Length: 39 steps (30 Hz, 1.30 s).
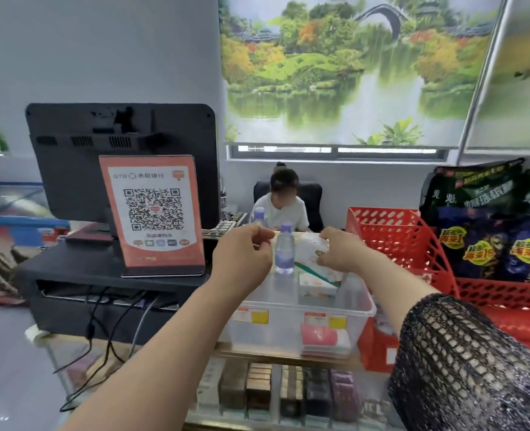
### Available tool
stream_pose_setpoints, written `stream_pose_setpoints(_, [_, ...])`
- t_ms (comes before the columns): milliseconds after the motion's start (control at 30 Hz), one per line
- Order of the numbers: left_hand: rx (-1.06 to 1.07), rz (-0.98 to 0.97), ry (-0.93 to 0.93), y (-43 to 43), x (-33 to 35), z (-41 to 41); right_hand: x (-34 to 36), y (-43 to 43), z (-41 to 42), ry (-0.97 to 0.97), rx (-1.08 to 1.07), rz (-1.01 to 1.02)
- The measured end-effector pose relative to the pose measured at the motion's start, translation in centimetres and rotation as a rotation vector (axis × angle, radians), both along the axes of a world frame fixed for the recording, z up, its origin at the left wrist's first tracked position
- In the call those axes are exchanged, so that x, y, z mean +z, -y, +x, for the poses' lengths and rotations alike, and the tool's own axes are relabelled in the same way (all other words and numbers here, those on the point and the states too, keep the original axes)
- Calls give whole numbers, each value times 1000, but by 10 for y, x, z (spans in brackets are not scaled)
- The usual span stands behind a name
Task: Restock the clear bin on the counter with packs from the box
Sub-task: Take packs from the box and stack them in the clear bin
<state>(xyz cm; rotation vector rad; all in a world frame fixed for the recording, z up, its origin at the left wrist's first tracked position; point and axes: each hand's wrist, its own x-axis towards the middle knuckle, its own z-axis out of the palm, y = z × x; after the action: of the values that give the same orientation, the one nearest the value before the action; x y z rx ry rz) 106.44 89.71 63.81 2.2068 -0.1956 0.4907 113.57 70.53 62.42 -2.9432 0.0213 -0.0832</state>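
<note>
While right hand (341, 251) grips a pack (311, 251) over the clear bin (288, 304), left hand (241, 255) is curled beside it. Nothing shows in its fingers.

Bin (363, 306): clear, with orange-and-yellow labels (252, 315) on its front wall. White pack (310, 250): pale print and a green stripe. Pink pack (319, 337): seen through the bin wall. Bottle (284, 250): clear, with purple cap and label. Basket (397, 231): red lattice. Sign (154, 213): orange border, white panel, black square code. Monitor (70, 150): black. Sleeve (462, 353): black open mesh. Blind (350, 66): green landscape print. Snack bags (475, 228): dark, with yellow round badges.
</note>
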Motion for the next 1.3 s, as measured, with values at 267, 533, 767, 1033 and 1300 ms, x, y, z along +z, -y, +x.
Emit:
stream_pose_setpoints(267, [41, 21, -22, 35, -6, 48, -28, 10, 85, -217, 117, -125])
stream_pose_setpoints(533, [82, 6, -47, 43, -22, 79, -65, 27, 147, -385, 148, -268])
stream_pose_setpoints(767, [89, 8, -65, 51, -23, 94, -91, 35, 177, -371, 117, -285])
stream_pose_setpoints(1033, [64, 5, -59, 63, -19, 103, -102, 30, 164, -114, 173, -342])
stream_pose_setpoints(1300, [74, 15, -66, 60, -25, 105, -113, 15, 155, -275, 176, -571])
